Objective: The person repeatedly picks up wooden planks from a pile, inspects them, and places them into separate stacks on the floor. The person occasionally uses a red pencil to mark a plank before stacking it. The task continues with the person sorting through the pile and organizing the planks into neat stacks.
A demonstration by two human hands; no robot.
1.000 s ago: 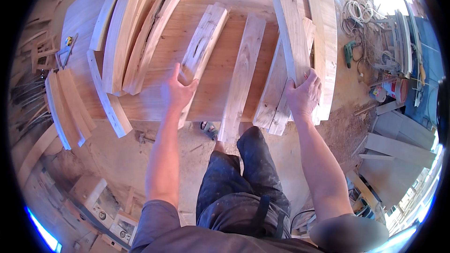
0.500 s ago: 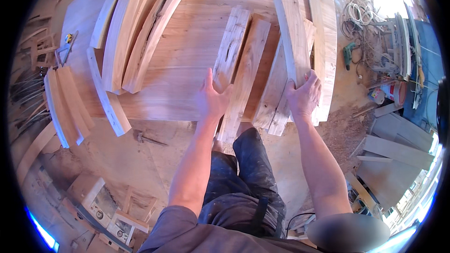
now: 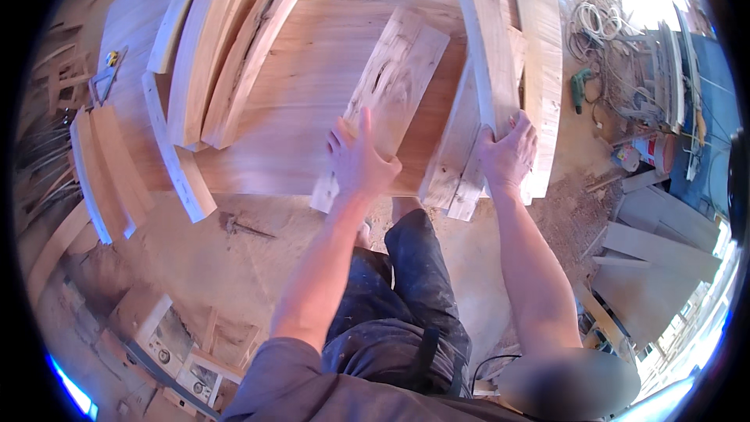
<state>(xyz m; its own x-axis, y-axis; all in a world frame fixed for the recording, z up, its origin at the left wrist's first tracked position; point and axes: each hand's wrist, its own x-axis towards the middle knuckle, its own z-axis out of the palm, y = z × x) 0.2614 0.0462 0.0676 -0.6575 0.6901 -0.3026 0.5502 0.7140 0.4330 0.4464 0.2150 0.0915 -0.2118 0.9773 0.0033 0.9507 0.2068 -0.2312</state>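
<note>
At the far left, a few curved wooden strips (image 3: 101, 172) lie side by side off the edge of the large wooden tabletop (image 3: 312, 109), apart from the work, and one more curved strip (image 3: 176, 164) hangs over the tabletop's near-left corner. Further in, a stack of long curved boards (image 3: 226, 55) rests on the tabletop, packed close together, seemingly set aside as a group.

Near the middle, the left hand (image 3: 358, 158) lies flat with fingers spread on the near end of a knotty plank (image 3: 391, 90). The plank lies at a slant on the tabletop, its near end past the edge; the open palm looks placed to press and steer it rather than lift it.

Just right, the right hand (image 3: 508, 152) curls its fingers over the near end of a narrow board (image 3: 488, 70) lying on a small pile of boards (image 3: 461, 164), probably steadying it. Beyond, on the floor to the right, are a coiled cord (image 3: 598, 19) and a green drill (image 3: 578, 86).
</note>
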